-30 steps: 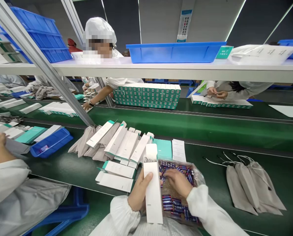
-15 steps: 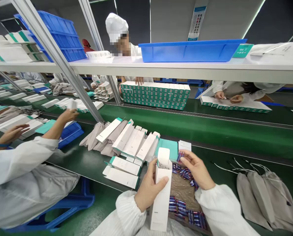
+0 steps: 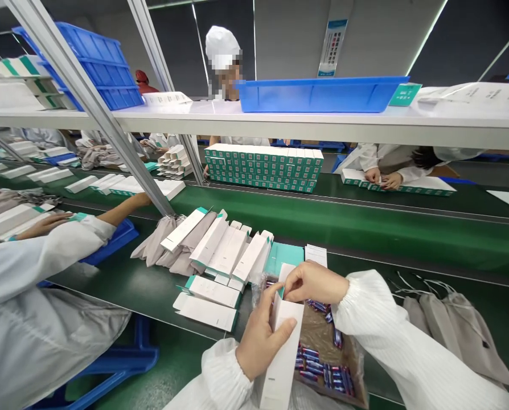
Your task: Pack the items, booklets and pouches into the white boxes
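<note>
My left hand (image 3: pixel 265 336) is wrapped round a long white carton (image 3: pixel 282 353), held tilted with its top end open. At that opening, the fingers of my right hand (image 3: pixel 312 283) are pinched together, their tips partly inside. Whatever they hold is hidden. Beneath both hands is a shallow cardboard box (image 3: pixel 359 370) lined with brown plastic. Several blue batteries (image 3: pixel 337 378) lie in it, some in rows and some loose. A teal box (image 3: pixel 283 256) and white leaflets (image 3: pixel 316 254) lie just beyond the carton's open end.
Several white cartons (image 3: pixel 229 250) are piled left on the green bench, over grey drawstring pouches (image 3: pixel 156 242). More pouches (image 3: pixel 455 324) lie right. A co-worker's sleeve (image 3: pixel 62 250) reaches in from the left. A shelf (image 3: pixel 280 122) with a blue bin (image 3: pixel 323 95) crosses ahead; stacked cartons (image 3: pixel 263 168) stand behind.
My right hand has moved left from above the battery box, where it held batteries, to the carton's mouth. The left co-worker's arms have shifted. The person behind the shelf has moved right.
</note>
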`<state>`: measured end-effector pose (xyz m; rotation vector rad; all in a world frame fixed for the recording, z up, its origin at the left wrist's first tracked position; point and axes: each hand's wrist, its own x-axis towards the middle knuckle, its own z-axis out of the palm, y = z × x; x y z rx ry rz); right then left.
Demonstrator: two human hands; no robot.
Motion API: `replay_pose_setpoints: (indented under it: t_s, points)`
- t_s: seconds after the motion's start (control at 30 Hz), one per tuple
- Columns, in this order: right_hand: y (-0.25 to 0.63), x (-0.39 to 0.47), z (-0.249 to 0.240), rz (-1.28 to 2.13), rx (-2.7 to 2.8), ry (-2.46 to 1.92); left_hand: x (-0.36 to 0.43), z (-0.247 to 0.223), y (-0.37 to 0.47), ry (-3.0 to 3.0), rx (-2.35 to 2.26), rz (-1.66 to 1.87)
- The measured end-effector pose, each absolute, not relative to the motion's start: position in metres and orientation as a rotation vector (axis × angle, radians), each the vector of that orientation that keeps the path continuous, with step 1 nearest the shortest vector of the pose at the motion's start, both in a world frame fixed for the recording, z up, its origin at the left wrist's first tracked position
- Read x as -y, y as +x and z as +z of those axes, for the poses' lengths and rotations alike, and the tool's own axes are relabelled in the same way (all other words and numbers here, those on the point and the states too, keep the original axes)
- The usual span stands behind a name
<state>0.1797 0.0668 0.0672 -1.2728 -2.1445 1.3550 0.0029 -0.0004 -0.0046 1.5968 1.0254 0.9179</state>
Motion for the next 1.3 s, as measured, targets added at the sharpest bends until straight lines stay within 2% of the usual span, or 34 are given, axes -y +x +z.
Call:
replay_pose_setpoints:
  t_s: [0.13,0.23,0.4,0.47,0.57,0.73,1.1,1.3]
  points:
    - [0.182,-0.053,0.061,1.334,1.85,-1.233,-0.003,-0.001,-0.003,1.641,-1.035,0.933]
    - [0.182,-0.038,0.043,1.322,1.259,-1.2,-0.005,0.005,-0.006,1.667,-1.055,0.92]
    - [0.152,-0.011,0.013,1.883,0.638,-0.983,-0.003,0.009,-0.003,1.765,-1.023,0.885]
    - [0.139,-0.005,0.01,1.913,0.559,-0.939,-0.002,0.008,-0.001,1.792,-1.007,0.885]
    - [0.137,-0.004,0.013,1.666,0.7,-1.051,-0.001,0.0,0.003,1.64,-0.998,0.934]
    - [0.162,-0.006,0.017,1.302,1.409,-1.106,-0.002,-0.007,0.008,1.303,-0.966,1.007]
    - [0.16,-0.004,0.047,1.553,0.972,-1.114,-0.008,0.012,0.008,1.498,-1.002,0.819]
    - [0.176,-0.002,0.035,1.391,1.279,-1.193,-0.011,0.002,0.009,1.419,-0.894,0.833]
